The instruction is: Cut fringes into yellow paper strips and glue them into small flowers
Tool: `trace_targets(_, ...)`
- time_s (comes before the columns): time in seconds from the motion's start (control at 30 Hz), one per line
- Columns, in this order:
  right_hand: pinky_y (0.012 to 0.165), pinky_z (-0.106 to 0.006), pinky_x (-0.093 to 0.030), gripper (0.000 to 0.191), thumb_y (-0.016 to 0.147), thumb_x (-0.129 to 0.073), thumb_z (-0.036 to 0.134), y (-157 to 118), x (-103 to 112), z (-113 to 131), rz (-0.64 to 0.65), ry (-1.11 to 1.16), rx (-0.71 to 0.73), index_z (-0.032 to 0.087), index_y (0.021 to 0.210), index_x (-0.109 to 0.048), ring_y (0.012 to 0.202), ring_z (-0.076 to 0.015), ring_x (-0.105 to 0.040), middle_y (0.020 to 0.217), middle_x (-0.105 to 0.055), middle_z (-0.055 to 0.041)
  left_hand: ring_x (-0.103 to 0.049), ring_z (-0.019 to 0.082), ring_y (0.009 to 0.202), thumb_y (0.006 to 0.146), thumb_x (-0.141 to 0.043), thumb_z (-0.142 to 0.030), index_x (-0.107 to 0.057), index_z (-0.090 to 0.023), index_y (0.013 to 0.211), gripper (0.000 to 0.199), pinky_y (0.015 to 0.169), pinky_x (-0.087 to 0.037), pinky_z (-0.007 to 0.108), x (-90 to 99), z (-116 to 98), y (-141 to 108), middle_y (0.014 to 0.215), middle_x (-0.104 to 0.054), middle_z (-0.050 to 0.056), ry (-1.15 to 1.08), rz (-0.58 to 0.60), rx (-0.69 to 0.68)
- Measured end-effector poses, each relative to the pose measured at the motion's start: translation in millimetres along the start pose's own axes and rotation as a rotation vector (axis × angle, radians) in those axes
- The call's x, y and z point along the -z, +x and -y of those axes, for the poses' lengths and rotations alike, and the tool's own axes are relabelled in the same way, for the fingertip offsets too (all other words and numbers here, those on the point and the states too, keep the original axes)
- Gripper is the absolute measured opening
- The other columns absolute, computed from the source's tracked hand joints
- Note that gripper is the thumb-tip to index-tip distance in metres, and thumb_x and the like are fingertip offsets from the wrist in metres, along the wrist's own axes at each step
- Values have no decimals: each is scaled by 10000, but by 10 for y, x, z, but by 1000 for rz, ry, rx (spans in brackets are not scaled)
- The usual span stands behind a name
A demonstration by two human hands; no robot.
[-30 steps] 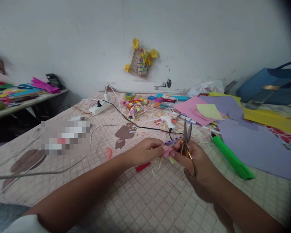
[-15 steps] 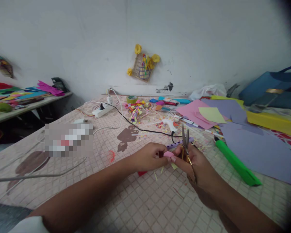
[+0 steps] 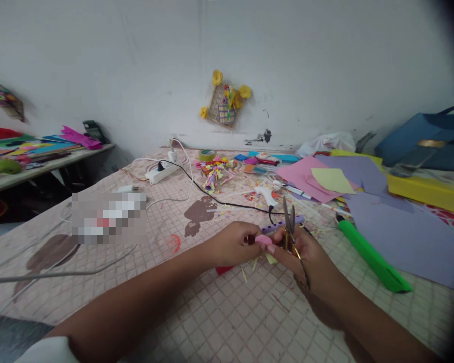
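Note:
A small piece of pink paper (image 3: 264, 240) is pinched between the fingertips of my left hand (image 3: 236, 244) and touched by the fingers of my right hand (image 3: 306, 257). My right hand also holds a pair of scissors (image 3: 289, 227) with gold handles; the blades point up and stand slightly apart. Just beyond my fingers lies a purple strip with dark dots (image 3: 297, 220), partly hidden by the hand and scissors. A bit of red paper (image 3: 223, 270) shows beneath my left hand, and pale yellow scraps (image 3: 271, 258) lie below the fingers.
A white glue gun (image 3: 265, 194) with a black cord lies ahead. Purple sheets (image 3: 397, 237), pink paper (image 3: 295, 174) and a green cutter (image 3: 374, 256) are on the right. A white power strip (image 3: 162, 174) and several cables cross the left side. Colourful scraps (image 3: 215, 171) lie near the wall.
The view has shifted very slightly. Both hands keep nearly the same pose around the pink paper, and the scissors stay in my right hand.

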State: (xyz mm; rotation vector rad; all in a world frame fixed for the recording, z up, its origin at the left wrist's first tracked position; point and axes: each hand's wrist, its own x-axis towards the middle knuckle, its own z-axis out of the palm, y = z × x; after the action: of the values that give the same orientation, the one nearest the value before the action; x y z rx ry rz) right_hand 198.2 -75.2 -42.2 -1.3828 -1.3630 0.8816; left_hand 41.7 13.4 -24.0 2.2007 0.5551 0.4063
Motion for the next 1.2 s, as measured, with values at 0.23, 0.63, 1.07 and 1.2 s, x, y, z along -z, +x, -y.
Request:
trace_targets(0.23, 577, -260, -372, 146, 787, -585, 311, 11, 12, -64, -19, -57, 30, 230, 792, -463, 631, -142, -454, 723, -472, 26, -444, 91, 610, 771, -489, -264, -528, -136, 682, 161, 578, -357, 199, 18, -2, 5, 626, -483, -28, 3, -16, 17)
trace_targets(0.63, 579, -248, -354, 173, 785, -612, 284, 32, 3, -94, -1, -32, 39, 222, 774, -451, 626, -129, -424, 709, -449, 36, -383, 83, 589, 772, -473, -273, -462, -146, 638, 185, 553, -308, 200, 4, 13, 12, 593, -395, -45, -17, -7, 3)
trace_targets(1.07, 565, -254, -360, 193, 766, -629, 294, 43, 0, -145, -14, -5, 35, 215, 771, -453, 604, -123, -436, 699, -469, 35, -362, 78, 576, 775, -485, -269, -464, -142, 633, 192, 545, -297, 197, 1, 68, 29, 582, -380, -50, -37, -5, 5)
trace_targets(1.2, 557, -243, -353, 199, 762, -635, 276, 49, -6, -166, -11, 10, 31, 218, 773, -446, 603, -116, -427, 698, -460, 44, -365, 78, 580, 772, -489, -268, -466, -141, 631, 191, 546, -294, 198, 3, 68, 30, 584, -384, -49, -37, -13, 0)
